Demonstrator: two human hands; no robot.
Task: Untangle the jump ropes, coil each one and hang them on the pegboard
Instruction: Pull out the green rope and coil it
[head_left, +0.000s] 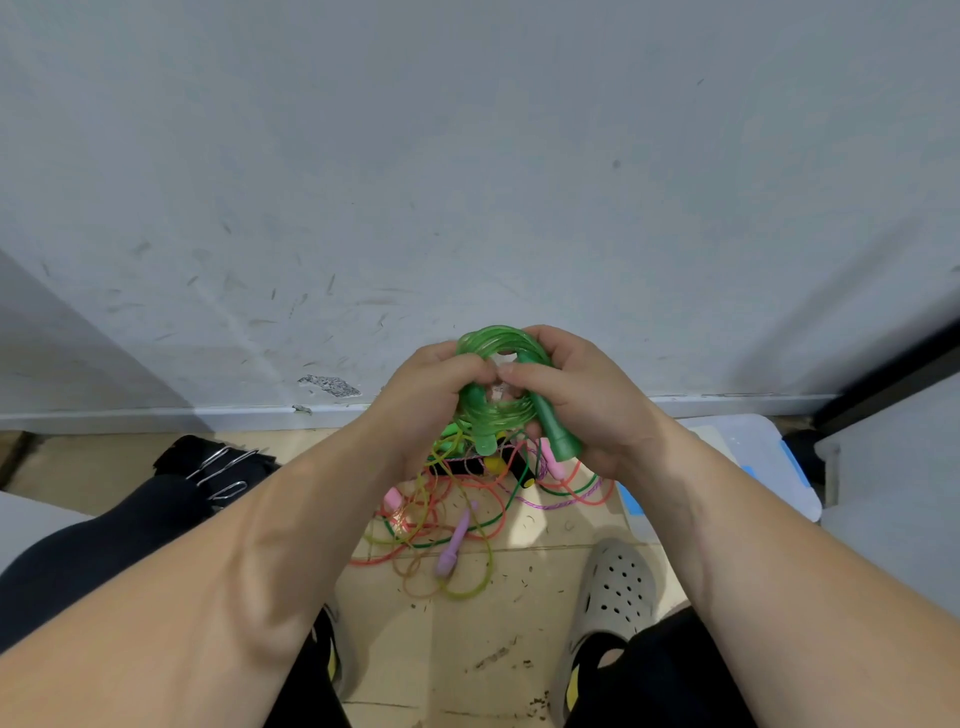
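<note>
Scuffed grey wall (467, 156) behind; both hands, left hand (431, 395) and right hand (576, 395), clamp the coiled green jump rope (498, 358); tangled ropes (447, 514) lie below on tiled floor (467, 649).

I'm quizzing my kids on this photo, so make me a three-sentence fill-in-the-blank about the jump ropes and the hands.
The translucent plastic jump rope held by the left hand and right hand is coloured ___.
It is wound into a ___.
The tangle of thin coloured ropes lies on the tiled ___.
Missing words: green; coil; floor.
</note>
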